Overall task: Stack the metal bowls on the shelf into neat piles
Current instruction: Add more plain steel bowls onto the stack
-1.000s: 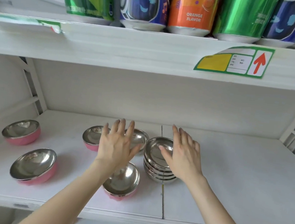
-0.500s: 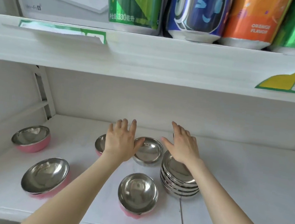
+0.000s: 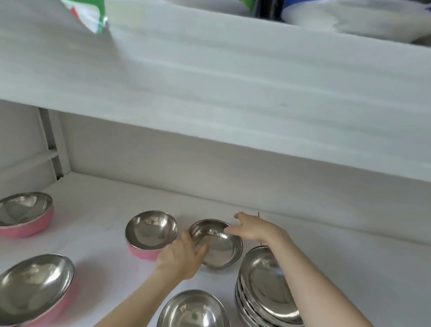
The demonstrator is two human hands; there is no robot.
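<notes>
- While the back-left pink bowl and the front-left pink bowl sit near the left edge of the shelf, I watch the work centre on mid-shelf.
- Just beside the middle pink bowl, my left hand meets the near rim of the loose steel bowl, thumb inside. I cannot tell whether it pinches.
- At the front edge sits the front bowl, untouched.
- My right hand reaches over the loose bowl's far rim, fingers straight and released.
- Just right stands the stack of steel bowls.
- Step, I judge: gathering the loose bowl. The next move calls for a level lift, centred onto the stack.
</notes>
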